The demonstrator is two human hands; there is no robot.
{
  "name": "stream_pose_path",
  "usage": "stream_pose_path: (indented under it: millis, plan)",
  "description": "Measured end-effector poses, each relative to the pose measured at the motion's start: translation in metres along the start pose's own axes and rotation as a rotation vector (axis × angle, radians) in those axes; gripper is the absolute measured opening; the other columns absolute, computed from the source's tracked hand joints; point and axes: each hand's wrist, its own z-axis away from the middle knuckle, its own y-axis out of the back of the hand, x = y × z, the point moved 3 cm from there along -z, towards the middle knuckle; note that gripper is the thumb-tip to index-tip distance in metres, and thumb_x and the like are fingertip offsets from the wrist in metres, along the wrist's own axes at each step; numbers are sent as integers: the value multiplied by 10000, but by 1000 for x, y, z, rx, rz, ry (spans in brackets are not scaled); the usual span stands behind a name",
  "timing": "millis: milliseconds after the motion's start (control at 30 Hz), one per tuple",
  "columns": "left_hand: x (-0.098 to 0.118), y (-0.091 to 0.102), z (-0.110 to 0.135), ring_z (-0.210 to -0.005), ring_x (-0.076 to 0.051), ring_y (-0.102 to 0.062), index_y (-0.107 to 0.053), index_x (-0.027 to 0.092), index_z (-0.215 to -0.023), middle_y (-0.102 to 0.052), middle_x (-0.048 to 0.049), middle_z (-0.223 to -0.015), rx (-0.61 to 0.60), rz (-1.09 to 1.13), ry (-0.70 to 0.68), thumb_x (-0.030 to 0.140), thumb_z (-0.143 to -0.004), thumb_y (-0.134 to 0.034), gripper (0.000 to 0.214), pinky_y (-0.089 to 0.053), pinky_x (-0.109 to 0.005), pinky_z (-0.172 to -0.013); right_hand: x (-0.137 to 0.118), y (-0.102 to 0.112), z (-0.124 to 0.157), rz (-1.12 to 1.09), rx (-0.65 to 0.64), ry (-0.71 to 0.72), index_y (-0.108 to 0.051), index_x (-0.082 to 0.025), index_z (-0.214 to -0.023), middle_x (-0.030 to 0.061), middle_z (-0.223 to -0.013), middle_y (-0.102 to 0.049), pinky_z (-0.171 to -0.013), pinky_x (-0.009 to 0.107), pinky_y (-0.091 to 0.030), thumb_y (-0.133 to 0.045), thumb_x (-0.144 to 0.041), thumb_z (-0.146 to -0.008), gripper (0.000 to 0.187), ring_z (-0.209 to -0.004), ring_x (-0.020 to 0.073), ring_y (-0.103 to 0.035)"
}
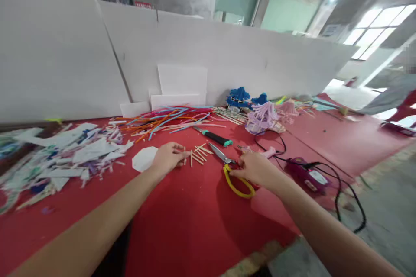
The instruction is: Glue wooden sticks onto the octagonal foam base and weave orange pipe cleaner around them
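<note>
My left hand (169, 156) is closed with its fingertips around a short wooden stick (185, 161). Right beside it, several cut sticks (199, 156) lie loosely on the red tabletop (182, 220). A white many-sided piece (143, 159) lies flat at the left of this hand. My right hand (256, 168) curls over the handles of a pair of scissors (238, 188), whose yellow loop shows below the fingers. The blades point away, to the upper left. Just behind the right hand is a pink tool (269, 152), partly covered by it.
A cutter knife (216, 137) lies behind the scissors. White scraps (81, 151) pile up at left; coloured strips (172, 119) lie at the back. Blue (239, 97) and pink tasselled models (264, 117) stand at back right. A purple box (307, 175) with black cable sits right.
</note>
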Motion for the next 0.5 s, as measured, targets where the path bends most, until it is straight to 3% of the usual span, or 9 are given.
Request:
stream_pose_path:
  millis: [133, 233, 333, 500]
  plan:
    - [3, 1, 19, -445, -127, -575, -620, 151, -754, -617, 4, -543, -9, 36, -35, 312, -577, -798, 299, -476, -235, -442, -11, 22, -15, -33, 60, 68, -661, -156, -890, 97, -899, -694, -680, 270, -436, -526, -378, -865, 261, -848, 227, -656]
    - [7, -1, 40, -530, -133, -613, -658, 166, -778, -655, -16, -654, -49, 104, -74, 342, -628, -758, 252, -493, -236, -488, -28, 31, -45, -24, 123, 84, -606, -136, -1060, 118, -1077, -646, -814, 282, -444, -467, -262, -918, 235, -1008, 208, -607]
    - [7, -2, 62, -593, -165, -645, -682, 163, -791, -668, -43, -684, -104, 163, -93, 379, -651, -734, 262, -503, -257, -516, -44, 27, -81, -5, 90, 81, -561, -128, -1135, 105, -1149, -592, -876, 390, -473, -528, -300, -910, 285, -1035, 212, -580]
    - [-5, 5, 77, -654, -147, -611, -689, 173, -922, -641, -45, -759, -80, 249, -169, 461, -717, -656, 355, -496, -245, -559, -48, 18, -113, -26, -16, 33, -558, -146, -1145, 83, -1136, -586, -818, 391, -517, -557, -323, -898, 304, -970, 195, -599]
